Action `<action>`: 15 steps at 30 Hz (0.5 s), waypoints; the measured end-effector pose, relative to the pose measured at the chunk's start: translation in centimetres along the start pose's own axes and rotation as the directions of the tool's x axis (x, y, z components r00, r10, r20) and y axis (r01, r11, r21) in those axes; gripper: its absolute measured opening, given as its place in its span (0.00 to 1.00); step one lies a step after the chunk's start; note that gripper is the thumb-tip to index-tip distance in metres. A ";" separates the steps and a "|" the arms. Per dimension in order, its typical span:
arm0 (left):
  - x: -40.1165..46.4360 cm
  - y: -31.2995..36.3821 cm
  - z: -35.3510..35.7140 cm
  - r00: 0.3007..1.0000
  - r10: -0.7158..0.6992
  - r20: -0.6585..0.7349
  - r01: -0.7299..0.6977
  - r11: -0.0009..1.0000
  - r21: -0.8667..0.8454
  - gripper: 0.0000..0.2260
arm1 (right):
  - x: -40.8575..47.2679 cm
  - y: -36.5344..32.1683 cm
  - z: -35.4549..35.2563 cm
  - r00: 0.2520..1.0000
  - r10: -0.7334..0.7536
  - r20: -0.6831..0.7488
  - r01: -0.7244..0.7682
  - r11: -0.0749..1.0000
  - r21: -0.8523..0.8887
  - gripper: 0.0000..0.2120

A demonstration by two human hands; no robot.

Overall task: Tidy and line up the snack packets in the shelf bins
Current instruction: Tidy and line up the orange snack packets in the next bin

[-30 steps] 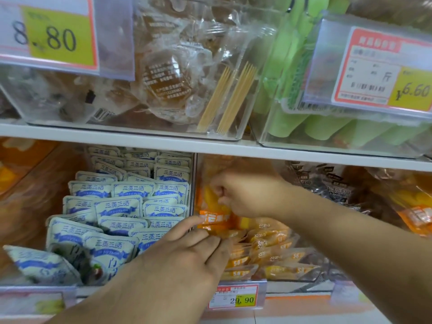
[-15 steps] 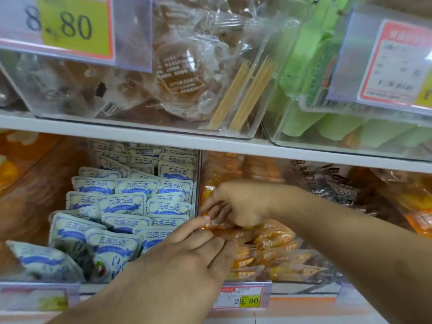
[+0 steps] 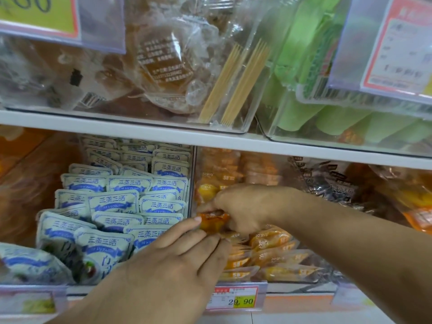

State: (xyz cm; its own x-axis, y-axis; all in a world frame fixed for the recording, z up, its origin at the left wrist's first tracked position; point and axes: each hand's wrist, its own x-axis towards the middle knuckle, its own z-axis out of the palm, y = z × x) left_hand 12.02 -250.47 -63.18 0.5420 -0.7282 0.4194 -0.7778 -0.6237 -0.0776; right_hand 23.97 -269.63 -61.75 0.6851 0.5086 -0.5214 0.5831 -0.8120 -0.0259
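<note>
Fingers, right hand (image 3: pixel 247 209): curled over and pinching the top edge of one orange snack packet (image 3: pixel 214 220), lifted a little above the rows of orange packets (image 3: pixel 268 253) in the right-hand clear bin (image 3: pixel 304 280).
Fingers, left hand (image 3: pixel 177 263): straight and relaxed, tips resting on the near-left corner of the orange rows, forefinger just touching the pinched packet; nothing is gripped.
Task's thing: the pinched packet sits at the left side of the orange bin, close against the clear divider (image 3: pixel 192 183), with the blue-and-white packets (image 3: pixel 117 204) in the bin to the left.
Risk, grip: a thin pinch on slick film may slip, dropping the packet crooked across the rows.
Risk, neighbours: the left fingers leaning on the near rows could tip them forward toward the bin's near lip above the 29.90 price tag (image 3: pixel 236 298).
Risk, mixing: working this close to the divider, a packet could slide over among the blue-and-white ones.
Risk, sight: the right forearm hides part of the rows, so crooked packets there may go unnoticed.
</note>
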 end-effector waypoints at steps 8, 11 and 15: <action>-0.2 0.0 0.2 1.000 0.028 0.006 -0.028 1.000 0.011 0.21 | 1.2 1.0 0.6 0.994 -0.048 0.097 0.037 0.993 0.113 0.36; -0.1 0.2 -0.2 1.000 0.008 0.025 -0.008 1.000 -0.012 0.19 | 1.4 1.3 0.6 0.994 -0.045 0.101 0.020 0.970 0.241 0.27; -0.2 0.2 -0.5 1.000 -0.015 0.019 0.014 1.000 0.022 0.18 | 1.2 0.8 0.5 0.994 -0.076 0.078 0.063 0.986 0.151 0.24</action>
State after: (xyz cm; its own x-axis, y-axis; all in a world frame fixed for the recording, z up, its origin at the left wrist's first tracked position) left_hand 11.59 -250.31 -62.79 0.5592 -0.7243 0.4034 -0.7630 -0.6399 -0.0911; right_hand 24.99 -269.80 -62.80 0.6029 0.5447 -0.5829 0.5524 -0.8122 -0.1877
